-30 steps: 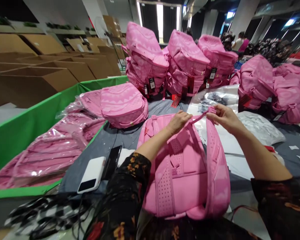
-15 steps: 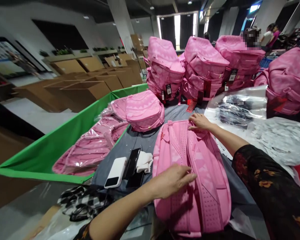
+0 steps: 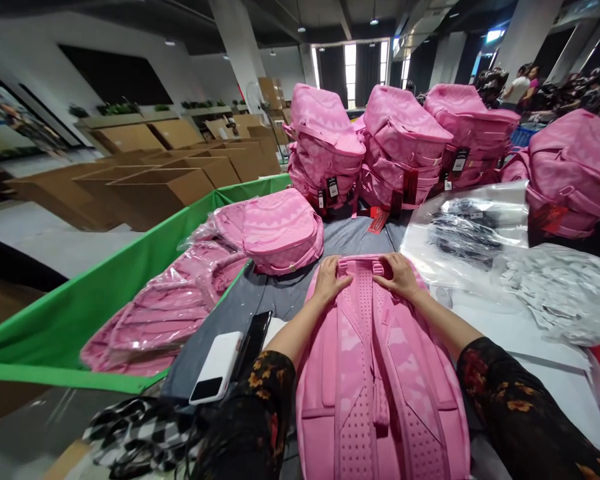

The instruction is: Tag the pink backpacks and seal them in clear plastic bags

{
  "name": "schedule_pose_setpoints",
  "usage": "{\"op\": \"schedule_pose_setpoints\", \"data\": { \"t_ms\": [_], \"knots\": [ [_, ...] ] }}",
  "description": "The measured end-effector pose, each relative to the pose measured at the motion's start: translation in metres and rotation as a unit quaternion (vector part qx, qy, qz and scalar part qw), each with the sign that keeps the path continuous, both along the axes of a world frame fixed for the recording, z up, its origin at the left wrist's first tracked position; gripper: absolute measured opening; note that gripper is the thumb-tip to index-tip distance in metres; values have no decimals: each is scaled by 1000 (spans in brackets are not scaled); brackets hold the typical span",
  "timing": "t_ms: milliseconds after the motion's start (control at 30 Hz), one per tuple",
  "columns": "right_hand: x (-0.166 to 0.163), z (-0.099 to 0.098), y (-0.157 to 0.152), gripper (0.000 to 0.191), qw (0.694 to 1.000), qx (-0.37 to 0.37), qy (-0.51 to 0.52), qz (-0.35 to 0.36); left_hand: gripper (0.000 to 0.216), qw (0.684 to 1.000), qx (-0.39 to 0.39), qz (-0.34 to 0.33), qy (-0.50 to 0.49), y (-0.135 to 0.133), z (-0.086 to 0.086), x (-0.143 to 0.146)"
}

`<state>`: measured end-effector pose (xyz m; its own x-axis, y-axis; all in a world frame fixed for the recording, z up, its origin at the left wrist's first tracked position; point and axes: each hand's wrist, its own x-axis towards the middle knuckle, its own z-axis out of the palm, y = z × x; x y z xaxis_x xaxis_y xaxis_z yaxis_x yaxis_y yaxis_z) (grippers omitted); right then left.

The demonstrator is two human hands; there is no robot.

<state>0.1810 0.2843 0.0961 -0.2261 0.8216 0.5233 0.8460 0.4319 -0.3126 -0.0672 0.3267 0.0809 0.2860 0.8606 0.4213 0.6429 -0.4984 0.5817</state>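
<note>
A pink backpack (image 3: pixel 380 373) lies in front of me with its strap side up and its top end pointing away. My left hand (image 3: pixel 331 280) grips its top edge at the left, thumb on the strap side and fingers over the far edge. On the right, my right hand (image 3: pixel 398 275) holds the same edge beside a strap buckle. Fingertips of both hands are partly hidden behind the bag. Two perforated shoulder straps run down its middle. Another pink backpack (image 3: pixel 283 230) lies just beyond, to the left.
Several pink backpacks (image 3: pixel 405 137) with tags stand along the back. Plastic-wrapped bags (image 3: pixel 155 310) lie inside a green-edged bin (image 3: pixel 105 300) at left. A white power bank (image 3: pixel 217 367) and black phone (image 3: pixel 253 340) sit left. Clear plastic bags (image 3: pixel 565 287) lie right; cardboard boxes (image 3: pixel 155 193) stand behind.
My left hand has moved from the middle of the straps up to the backpack's top left edge. My right hand stays at the top edge. The backpack looks closer and straighter.
</note>
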Motion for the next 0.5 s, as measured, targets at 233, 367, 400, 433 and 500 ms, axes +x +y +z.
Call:
{"op": "schedule_pose_setpoints", "data": {
  "t_ms": [233, 367, 400, 433, 500],
  "knots": [
    [5, -20, -61, 37, 998, -28, -28, 40, 47, 996, 47, -30, 68, -40, -20, -13],
    [17, -26, -71, 40, 993, -105, -26, 52, 44, 981, 36, -93, 167, -34, -23, -4],
    [19, -26, -67, 40, 990, -126, -26, 55, 43, 977, 36, -103, 185, -32, -24, -3],
    [20, -26, -60, 41, 987, -149, -30, 58, 41, 973, 36, -111, 199, -30, -25, -2],
    [21, -25, -44, 43, 979, -190, -50, 57, 38, 967, 32, -123, 222, -31, -27, -2]
  ]
}}
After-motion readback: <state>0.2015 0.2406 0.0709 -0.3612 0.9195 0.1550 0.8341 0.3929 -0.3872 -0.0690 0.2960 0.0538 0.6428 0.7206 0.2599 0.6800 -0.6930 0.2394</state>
